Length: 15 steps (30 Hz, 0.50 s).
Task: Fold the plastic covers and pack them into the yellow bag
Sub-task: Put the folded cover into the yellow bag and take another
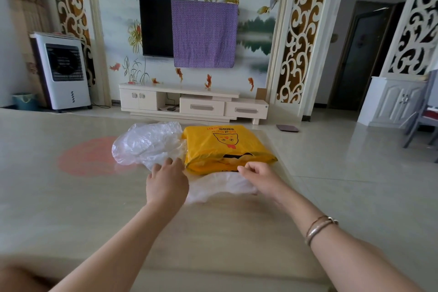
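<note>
Desk (71,197): wide, pale, glossy; everything for the task sits toward its far middle.

Yellow bag (225,147): lies flat, already bulging, mouth facing me. Thin film, so I judge it light, soft and slippery; it will slide on the gloss unless pinned.

Loose plastic cover (147,142): crumpled clear heap touching the bag's left side. Not yet folded, by the look of it.

Second plastic cover (220,187): flatter white sheet just in front of the bag's mouth, between my hands.

Left hand (167,182): fingers curled down onto plastic at the bag's near-left corner; which sheet they pinch I cannot tell.

Right hand (260,178): fingers curled at the near edge of the bag, on the sheet's far rim; whether they pinch it I cannot tell.

Handling note: covers are flimsy, no stiffness, prone to trapping air. Best taken by edges or corners, pressed flat before each fold.
</note>
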{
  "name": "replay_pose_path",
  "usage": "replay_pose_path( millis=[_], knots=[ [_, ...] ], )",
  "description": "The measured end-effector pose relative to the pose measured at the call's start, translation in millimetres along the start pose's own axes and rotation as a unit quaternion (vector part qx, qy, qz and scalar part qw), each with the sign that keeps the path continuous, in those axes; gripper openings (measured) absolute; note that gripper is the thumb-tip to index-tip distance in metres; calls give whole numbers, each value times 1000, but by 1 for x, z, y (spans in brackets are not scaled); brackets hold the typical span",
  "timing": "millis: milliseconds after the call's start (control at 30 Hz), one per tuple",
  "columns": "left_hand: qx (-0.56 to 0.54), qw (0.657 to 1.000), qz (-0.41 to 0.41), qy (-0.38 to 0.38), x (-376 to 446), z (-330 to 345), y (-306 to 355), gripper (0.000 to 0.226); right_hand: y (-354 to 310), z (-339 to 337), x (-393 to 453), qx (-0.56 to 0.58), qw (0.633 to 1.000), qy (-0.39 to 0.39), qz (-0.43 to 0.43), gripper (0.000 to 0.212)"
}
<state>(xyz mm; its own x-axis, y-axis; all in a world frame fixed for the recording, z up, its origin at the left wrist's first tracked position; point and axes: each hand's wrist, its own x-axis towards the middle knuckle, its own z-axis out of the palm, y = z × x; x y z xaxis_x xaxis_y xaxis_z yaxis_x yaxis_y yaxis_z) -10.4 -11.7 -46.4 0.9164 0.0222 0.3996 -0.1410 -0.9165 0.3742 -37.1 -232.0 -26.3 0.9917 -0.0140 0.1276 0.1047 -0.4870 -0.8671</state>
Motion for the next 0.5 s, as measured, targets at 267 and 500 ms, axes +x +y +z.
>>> replay_pose_path(
  millis=[267, 500],
  knots=[
    [-447, 837, 49, -312, -12, -31, 20, 52, -40, -23, -19, 143, 976, -163, -8, 33],
    [-530, 804, -26, -268, -25, -14, 29, 14, -26, -23, -11, 214, 976, -25, 35, 24]
  ],
)
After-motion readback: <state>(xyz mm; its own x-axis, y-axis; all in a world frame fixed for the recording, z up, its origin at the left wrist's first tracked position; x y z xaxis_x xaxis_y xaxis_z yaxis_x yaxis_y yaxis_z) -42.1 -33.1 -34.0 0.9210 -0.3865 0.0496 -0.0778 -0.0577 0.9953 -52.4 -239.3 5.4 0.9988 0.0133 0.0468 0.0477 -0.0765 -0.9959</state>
